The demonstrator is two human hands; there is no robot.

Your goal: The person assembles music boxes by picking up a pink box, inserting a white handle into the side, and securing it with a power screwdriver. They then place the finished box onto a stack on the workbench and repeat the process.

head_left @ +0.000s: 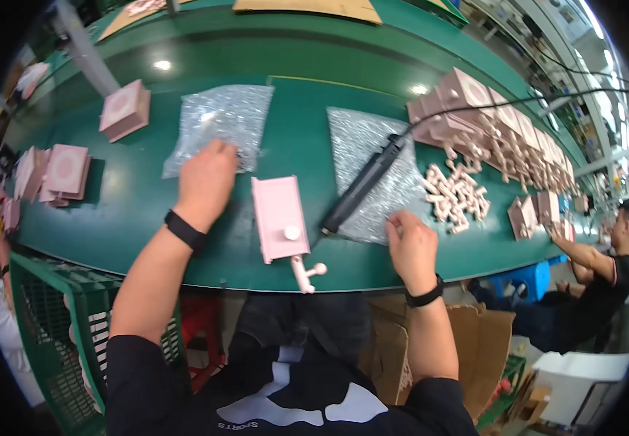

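Note:
My left hand [209, 178] lies at the near edge of a clear bubble-wrap sheet [220, 109], with its fingers curled onto the plastic. Between my hands, a pale pink box-shaped part [277, 211] rests on the table with a round knob facing up. A small pink crank handle [302, 275] sticks out at its near end. Loosely bent, my right hand [413, 243] hovers beside the near right corner of a second bubble-wrap sheet [365, 156], thumb and fingers apart and nothing visible in them. A black electric screwdriver [362, 182] lies across that sheet.
Loose pink crank handles [456, 196] form a pile at the right, before a row of pink boxes [496, 120]. More pink boxes [67, 171] stand at left. The screwdriver's cable [525, 99] runs right. A green crate [74, 276] stands left; a co-worker [605, 283] sits right.

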